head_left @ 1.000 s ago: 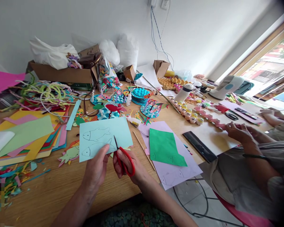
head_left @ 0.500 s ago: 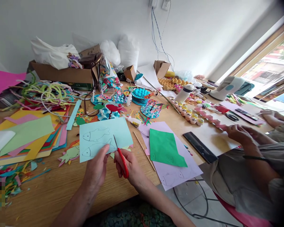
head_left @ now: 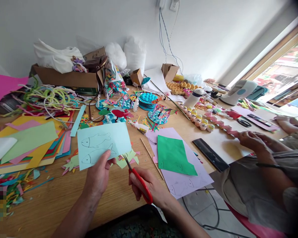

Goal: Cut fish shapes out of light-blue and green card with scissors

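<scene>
Two fish are drawn in dark line on a light blue paper sheet (head_left: 120, 137), which the left hand (head_left: 98, 175) pinches at its near edge, thumb on top and the other fingers mostly out of sight underneath. Gripping there seems to keep the sheet up and tilted towards the person, with the upper fish wholly in view; only part of the lower fish, near its tail, is hidden by the thumb. The sheet lies just beyond the left hand, spreading left and far from the fingertips, while its right part carries no drawing and is left unsupported.

The right hand (head_left: 144, 183) is curled around the handles of red-handled scissors (head_left: 137, 177), fingers bent rather than spread. The blades point far and slightly left, which brings the tips just beside the sheet's near right corner; whether they touch the paper I cannot tell. The sheet is thus to the far left of the right hand, apart from it. Below the blades, light green paper pieces (head_left: 121, 162) lie on the wooden table (head_left: 64, 201).

To the right, a green paper sheet (head_left: 172, 150) rests on a purple paper sheet (head_left: 201, 181) with fish outlines near its near edge, perhaps stacked to save room. A thin wooden stick (head_left: 151, 158) lies along their left side, and a glue bottle (head_left: 141, 127) lies on its side farther off, maybe within easy reach.
</scene>
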